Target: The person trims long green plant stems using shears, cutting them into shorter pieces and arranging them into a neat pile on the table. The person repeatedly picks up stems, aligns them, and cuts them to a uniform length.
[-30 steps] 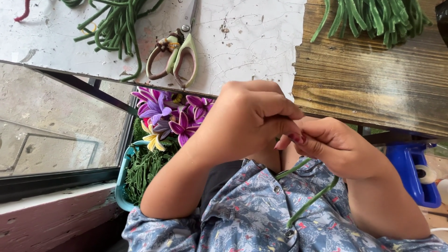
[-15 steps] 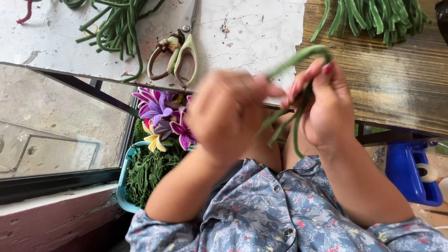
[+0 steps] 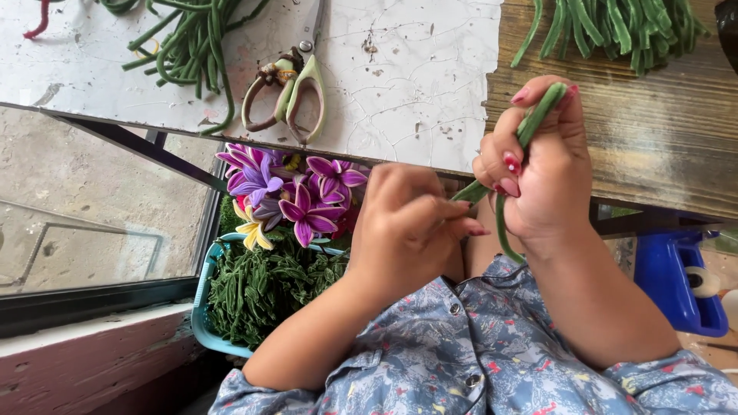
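While the right hand point(image 3: 538, 165) is closed in a fist around a bundle of green stems point(image 3: 530, 131), the tips of the stems are seen above the knuckles and their lower ends hang below the palm. The left hand point(image 3: 411, 227) is held just beside it, its fingers pinched together on the lower end of the stems, near the table edge. Above the hands, a wooden board point(image 3: 653, 146) is laid on the right and a cracked white tabletop point(image 3: 415, 84) on the left, where scissors point(image 3: 288, 92) rest. More green stems point(image 3: 623, 27) are piled on the board. Below the left forearm, purple flowers point(image 3: 296, 192) are kept in a teal basket point(image 3: 201, 307).
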